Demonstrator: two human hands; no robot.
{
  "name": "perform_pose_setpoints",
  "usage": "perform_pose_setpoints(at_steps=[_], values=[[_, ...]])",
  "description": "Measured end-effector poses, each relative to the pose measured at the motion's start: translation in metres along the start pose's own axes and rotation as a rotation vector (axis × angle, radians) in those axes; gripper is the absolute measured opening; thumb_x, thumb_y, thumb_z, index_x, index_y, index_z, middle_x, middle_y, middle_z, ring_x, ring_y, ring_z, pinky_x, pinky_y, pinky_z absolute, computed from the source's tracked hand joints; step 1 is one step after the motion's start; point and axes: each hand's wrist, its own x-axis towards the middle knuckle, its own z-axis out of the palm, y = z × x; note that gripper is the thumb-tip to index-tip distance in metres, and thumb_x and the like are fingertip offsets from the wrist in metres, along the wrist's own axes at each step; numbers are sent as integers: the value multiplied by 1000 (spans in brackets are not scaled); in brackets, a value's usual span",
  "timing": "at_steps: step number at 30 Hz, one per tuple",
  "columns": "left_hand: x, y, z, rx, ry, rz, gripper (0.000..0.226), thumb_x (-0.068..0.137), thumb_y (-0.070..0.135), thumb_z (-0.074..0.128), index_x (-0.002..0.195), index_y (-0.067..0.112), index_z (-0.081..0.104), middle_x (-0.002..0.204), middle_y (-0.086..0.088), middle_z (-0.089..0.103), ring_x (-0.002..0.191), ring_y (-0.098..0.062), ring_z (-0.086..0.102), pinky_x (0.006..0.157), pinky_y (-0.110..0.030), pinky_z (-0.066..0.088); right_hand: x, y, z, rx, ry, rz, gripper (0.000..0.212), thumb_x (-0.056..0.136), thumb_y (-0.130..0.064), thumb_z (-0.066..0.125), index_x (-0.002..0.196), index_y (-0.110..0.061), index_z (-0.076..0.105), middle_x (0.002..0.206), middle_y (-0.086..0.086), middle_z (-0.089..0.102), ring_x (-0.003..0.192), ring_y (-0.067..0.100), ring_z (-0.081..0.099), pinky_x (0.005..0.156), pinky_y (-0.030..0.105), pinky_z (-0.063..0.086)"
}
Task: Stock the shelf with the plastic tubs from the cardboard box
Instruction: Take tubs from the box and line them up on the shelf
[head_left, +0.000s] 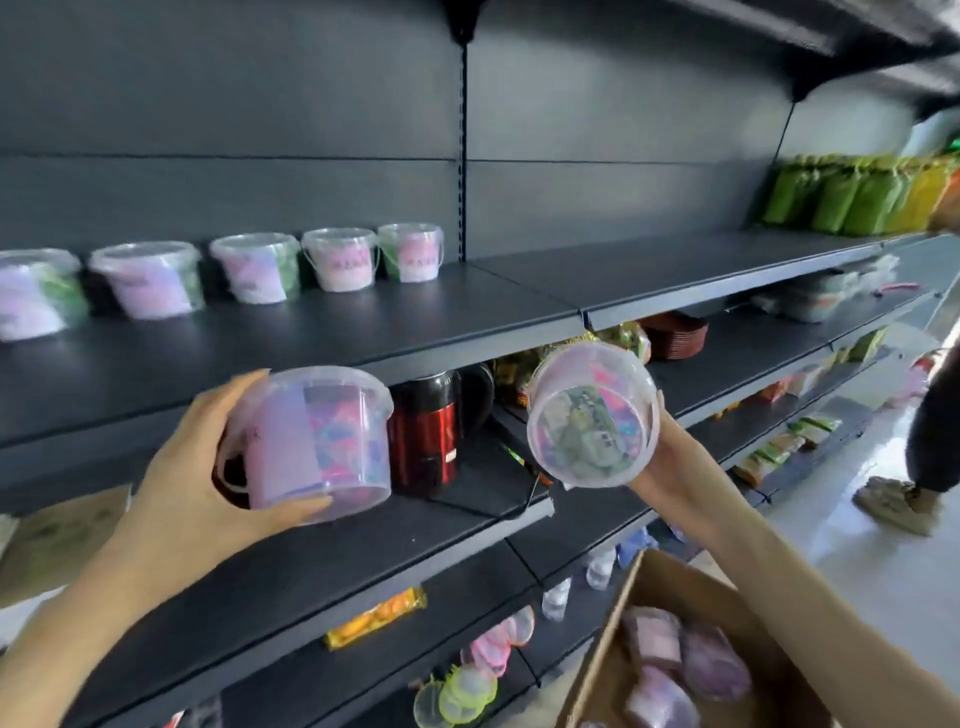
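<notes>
My left hand (208, 467) grips a clear plastic tub (317, 436) with pink and purple contents, held upright in front of the dark shelf (363, 338). My right hand (670, 462) holds a second tub (589, 415) tilted so its bottom faces me. Several matching tubs (249, 267) stand in a row at the back left of the shelf. The cardboard box (649, 597) sits at the lower right with more tubs (675, 670) inside.
A red and black kettle (431, 431) stands on the shelf below, behind the held tubs. Green and yellow packets (857, 195) line the far right of the upper shelf. Another person's leg and shoe (904, 499) are on the floor at the right.
</notes>
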Motion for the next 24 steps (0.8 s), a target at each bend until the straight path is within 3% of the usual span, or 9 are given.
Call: perform_pose_setpoints(at_steps=[4, 7, 11, 13, 15, 17, 19, 22, 24], values=[[-13, 27, -31, 42, 199, -9, 96, 38, 60, 83, 123, 49, 40, 125, 23, 48, 111, 3, 49, 78, -29, 51, 11, -28, 32, 41, -119, 64, 34, 88, -35, 44, 99, -23, 74, 109, 3, 70, 98, 18, 67, 69, 28, 56], [-30, 37, -55, 103, 295, -11, 94, 42, 53, 88, 122, 52, 40, 123, 27, 47, 114, -4, 49, 83, -25, 48, 21, -36, 50, 47, -192, 102, 43, 98, -27, 33, 95, -23, 75, 106, 5, 70, 94, 19, 68, 65, 29, 56], [-55, 39, -90, 183, 376, -24, 92, 43, 45, 89, 118, 59, 38, 121, 34, 45, 108, 5, 47, 80, -5, 43, 27, -38, 80, -24, -307, 83, 39, 91, -24, 38, 87, -25, 76, 98, 3, 72, 87, 18, 70, 61, 28, 56], [-68, 37, -112, 191, 412, -65, 97, 39, 53, 87, 124, 53, 40, 122, 28, 48, 109, 0, 50, 84, -19, 49, 32, -35, 95, -39, -342, 83, 37, 92, -24, 38, 93, -23, 75, 101, 4, 72, 90, 19, 69, 64, 29, 57], [-81, 31, -136, 193, 441, -103, 103, 34, 57, 83, 127, 48, 41, 124, 23, 49, 112, -10, 52, 82, -36, 52, 39, -29, 114, -78, -361, 78, 37, 99, -25, 32, 114, -13, 64, 112, 9, 67, 97, 24, 66, 73, 33, 57], [-93, 20, -164, 220, 458, -110, 101, 39, 51, 88, 128, 45, 42, 124, 20, 50, 111, -12, 53, 76, -37, 55, 47, -19, 136, -106, -345, 67, 37, 98, -29, 35, 120, -6, 54, 113, 15, 64, 94, 27, 65, 71, 36, 56], [-102, 5, -197, 243, 481, -101, 98, 40, 43, 90, 126, 47, 43, 122, 22, 51, 106, -7, 54, 75, -26, 56, 50, -8, 163, -109, -342, 57, 34, 90, -36, 45, 109, -10, 58, 100, 11, 65, 82, 23, 66, 63, 32, 56], [-114, -8, -245, 362, 475, -99, 95, 37, 60, 84, 121, 55, 40, 117, 28, 50, 102, 6, 51, 72, -1, 45, 54, 8, 207, -103, -366, 34, 35, 75, -47, 62, 95, -18, 63, 90, 4, 68, 77, 20, 67, 60, 31, 55], [-120, -13, -272, 410, 504, -90, 91, 42, 48, 87, 117, 59, 37, 116, 25, 50, 103, -5, 52, 71, -5, 47, 59, 17, 239, -103, -380, 1, 44, 68, -51, 69, 97, -18, 63, 90, 4, 68, 78, 21, 66, 61, 33, 55]])
